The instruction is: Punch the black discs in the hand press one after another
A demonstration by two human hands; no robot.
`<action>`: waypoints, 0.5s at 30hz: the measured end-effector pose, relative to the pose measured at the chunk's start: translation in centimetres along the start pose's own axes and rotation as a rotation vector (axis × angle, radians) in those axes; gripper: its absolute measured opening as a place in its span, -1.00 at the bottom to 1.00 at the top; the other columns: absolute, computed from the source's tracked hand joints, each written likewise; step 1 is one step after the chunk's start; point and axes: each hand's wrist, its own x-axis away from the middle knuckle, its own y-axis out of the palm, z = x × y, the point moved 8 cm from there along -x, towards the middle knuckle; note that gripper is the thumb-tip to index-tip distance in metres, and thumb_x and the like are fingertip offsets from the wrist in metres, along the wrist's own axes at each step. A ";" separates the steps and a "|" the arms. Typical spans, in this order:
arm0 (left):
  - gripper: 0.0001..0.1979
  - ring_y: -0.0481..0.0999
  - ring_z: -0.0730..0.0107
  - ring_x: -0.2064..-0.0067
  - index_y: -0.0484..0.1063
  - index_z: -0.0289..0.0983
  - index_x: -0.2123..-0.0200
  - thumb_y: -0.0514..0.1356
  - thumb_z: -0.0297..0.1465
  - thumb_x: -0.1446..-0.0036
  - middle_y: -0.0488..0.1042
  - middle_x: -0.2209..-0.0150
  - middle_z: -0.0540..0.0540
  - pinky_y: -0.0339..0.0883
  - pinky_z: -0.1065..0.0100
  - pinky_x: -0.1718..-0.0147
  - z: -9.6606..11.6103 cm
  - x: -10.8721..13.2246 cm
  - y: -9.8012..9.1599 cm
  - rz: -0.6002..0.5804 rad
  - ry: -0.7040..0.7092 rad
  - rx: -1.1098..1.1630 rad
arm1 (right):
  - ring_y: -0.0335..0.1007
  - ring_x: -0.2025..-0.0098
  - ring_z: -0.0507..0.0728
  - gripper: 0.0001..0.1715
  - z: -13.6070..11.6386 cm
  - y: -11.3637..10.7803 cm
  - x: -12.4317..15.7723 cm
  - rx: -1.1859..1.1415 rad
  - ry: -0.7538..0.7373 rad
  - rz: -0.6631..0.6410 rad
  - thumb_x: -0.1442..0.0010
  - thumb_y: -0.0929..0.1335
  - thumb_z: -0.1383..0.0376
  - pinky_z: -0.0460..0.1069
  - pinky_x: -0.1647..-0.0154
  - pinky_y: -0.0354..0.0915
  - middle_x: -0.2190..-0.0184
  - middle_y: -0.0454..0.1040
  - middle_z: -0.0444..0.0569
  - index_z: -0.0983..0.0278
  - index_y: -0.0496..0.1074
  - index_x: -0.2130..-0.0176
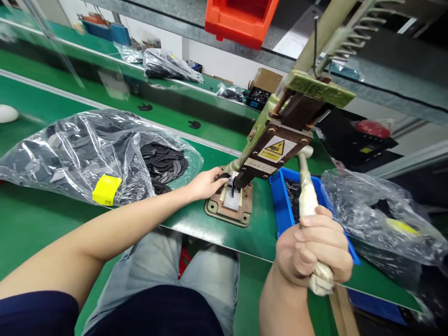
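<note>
A green hand press (261, 133) with a yellow warning label stands before me on a brown metal base (229, 214). My right hand (317, 245) is wrapped round the press's tape-covered lever (308, 196). At the press, my left hand (206, 183) pinches a small dark plastic part (222, 177) at the edge of the work spot. Under the ram lies a pale metal plate (231, 199) with a dark piece on it. Left of the press, an open clear plastic bag (80, 149) holds many flat black curved parts (164, 161).
To the right sits a blue bin (280, 200) with dark parts, beside another plastic bag (381, 210). Two loose black parts (194, 124) lie behind on the green surface. An orange bin (241, 18) hangs over a metal shelf edge. The bench's front edge is close to my legs.
</note>
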 end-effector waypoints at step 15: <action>-0.70 0.47 0.43 0.50 0.52 -0.26 0.28 0.32 -0.12 -0.21 0.54 0.48 0.00 0.33 0.44 0.51 -1.7 -2.2 1.8 -0.299 -0.057 0.299 | 0.28 0.51 0.07 -0.43 0.1 0.0 0.1 0.000 -0.020 0.042 -0.11 0.47 0.09 0.22 0.14 0.39 0.68 0.16 -0.22 0.21 0.09 0.61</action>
